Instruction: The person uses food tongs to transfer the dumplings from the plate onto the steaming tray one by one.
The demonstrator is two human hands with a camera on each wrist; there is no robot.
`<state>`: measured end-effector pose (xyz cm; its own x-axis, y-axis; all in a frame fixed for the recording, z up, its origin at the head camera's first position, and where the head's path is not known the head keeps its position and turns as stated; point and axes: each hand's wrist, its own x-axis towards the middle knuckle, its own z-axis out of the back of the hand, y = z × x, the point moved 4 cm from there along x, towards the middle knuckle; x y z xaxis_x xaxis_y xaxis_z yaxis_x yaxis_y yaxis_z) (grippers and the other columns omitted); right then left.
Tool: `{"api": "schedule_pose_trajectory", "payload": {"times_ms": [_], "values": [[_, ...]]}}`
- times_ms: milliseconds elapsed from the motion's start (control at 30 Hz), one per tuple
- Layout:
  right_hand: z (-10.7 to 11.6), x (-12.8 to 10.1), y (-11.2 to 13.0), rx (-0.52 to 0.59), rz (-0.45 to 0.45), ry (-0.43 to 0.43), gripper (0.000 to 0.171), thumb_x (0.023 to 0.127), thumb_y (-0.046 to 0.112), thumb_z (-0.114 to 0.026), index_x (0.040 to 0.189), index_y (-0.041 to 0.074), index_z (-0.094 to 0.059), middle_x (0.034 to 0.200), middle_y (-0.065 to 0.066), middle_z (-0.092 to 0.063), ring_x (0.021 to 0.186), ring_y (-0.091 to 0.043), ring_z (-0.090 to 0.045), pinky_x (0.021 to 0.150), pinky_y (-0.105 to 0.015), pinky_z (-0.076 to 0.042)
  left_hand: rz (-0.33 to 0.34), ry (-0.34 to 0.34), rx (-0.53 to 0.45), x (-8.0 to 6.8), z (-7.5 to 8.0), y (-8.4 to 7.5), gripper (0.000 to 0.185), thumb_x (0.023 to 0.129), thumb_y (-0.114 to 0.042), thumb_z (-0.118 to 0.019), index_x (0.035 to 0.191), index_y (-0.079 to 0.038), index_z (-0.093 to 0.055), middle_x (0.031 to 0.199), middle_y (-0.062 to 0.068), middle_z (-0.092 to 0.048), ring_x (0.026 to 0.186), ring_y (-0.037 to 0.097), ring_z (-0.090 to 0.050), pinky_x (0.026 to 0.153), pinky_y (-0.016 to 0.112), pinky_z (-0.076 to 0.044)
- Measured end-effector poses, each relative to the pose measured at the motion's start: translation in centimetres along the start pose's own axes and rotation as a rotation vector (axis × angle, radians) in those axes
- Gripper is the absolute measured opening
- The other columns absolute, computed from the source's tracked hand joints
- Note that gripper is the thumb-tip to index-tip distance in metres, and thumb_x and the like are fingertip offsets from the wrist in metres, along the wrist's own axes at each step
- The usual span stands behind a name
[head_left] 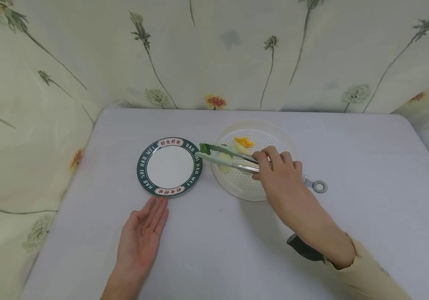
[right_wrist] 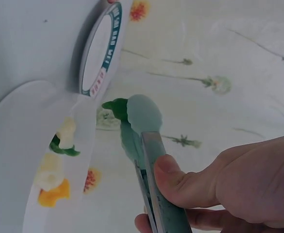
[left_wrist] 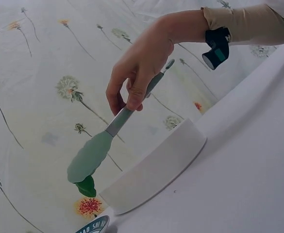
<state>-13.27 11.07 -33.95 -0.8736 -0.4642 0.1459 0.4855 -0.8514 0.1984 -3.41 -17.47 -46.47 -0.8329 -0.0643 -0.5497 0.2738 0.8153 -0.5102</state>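
Observation:
My right hand (head_left: 283,175) grips a pair of tongs (right_wrist: 154,160) with pale green tips and metal arms. Between the tips is a dark green leafy piece (left_wrist: 87,186), raised above the table. In the head view the tips reach left over the white basket (head_left: 237,189) to the right rim of a plate (head_left: 170,166) with a green lettered border. Pale yellow pieces (right_wrist: 49,172), an orange-yellow piece (head_left: 243,142) and another green piece (right_wrist: 64,148) lie in the basket. My left hand (head_left: 141,239) lies palm up with straight fingers, its fingertips at the plate's near rim.
A white cloth covers the table (head_left: 214,250). Behind it and at the left hangs a curtain (head_left: 214,54) printed with dandelions and flowers. The basket stands close to the plate's right side, its wall (left_wrist: 156,170) rising from the table. A dark wrist camera (head_left: 304,248) sits under my right forearm.

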Motion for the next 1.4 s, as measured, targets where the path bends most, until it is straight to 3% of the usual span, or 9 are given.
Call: {"api": "schedule_pose_trajectory", "payload": {"times_ms": [367, 633, 1033, 1400], "values": [[0.9, -1.8, -2.4, 0.013, -0.034, -0.018, 0.041, 0.103, 0.012, -0.07, 0.137, -0.004, -0.053, 0.127, -0.021, -0.056, 0.1, -0.044, -0.053, 0.071, -0.041, -0.037, 0.008, 0.0, -0.009, -0.1, -0.1, 0.1, 0.06, 0.113, -0.019, -0.025, 0.172, -0.011, -0.02, 0.182, 0.008, -0.021, 0.166, 0.017, -0.03, 0.138, 0.026, -0.033], [1.5, -2.4, -3.6, -0.007, -0.074, -0.034, 0.041, 0.102, 0.011, -0.07, 0.137, -0.006, -0.054, 0.129, -0.025, -0.057, 0.1, -0.049, -0.054, 0.066, -0.048, -0.043, 0.013, 0.006, -0.027, 0.0, -0.1, 0.2, 0.061, 0.112, -0.018, -0.025, 0.172, -0.01, -0.019, 0.181, 0.009, -0.02, 0.166, 0.017, -0.03, 0.137, 0.026, -0.034], [2.3, -5.1, -7.2, -0.047, -0.142, -0.136, 0.041, 0.096, 0.005, -0.075, 0.13, -0.008, -0.055, 0.118, -0.027, -0.057, 0.085, -0.048, -0.051, 0.06, -0.04, -0.033, 0.013, 0.014, -0.009, 0.1, -0.3, 0.1, 0.062, 0.112, -0.017, -0.024, 0.173, -0.01, -0.017, 0.181, 0.01, -0.018, 0.167, 0.018, -0.029, 0.138, 0.026, -0.033], [1.0, -5.6, -8.8, -0.074, -0.158, -0.131, 0.038, 0.096, 0.003, -0.075, 0.125, -0.011, -0.056, 0.113, -0.03, -0.058, 0.082, -0.049, -0.052, 0.057, -0.04, -0.033, 0.027, 0.01, -0.004, -0.4, -0.3, 0.1, 0.062, 0.113, -0.019, -0.022, 0.173, -0.012, -0.015, 0.183, 0.007, -0.015, 0.168, 0.017, -0.026, 0.138, 0.025, -0.032]]}}
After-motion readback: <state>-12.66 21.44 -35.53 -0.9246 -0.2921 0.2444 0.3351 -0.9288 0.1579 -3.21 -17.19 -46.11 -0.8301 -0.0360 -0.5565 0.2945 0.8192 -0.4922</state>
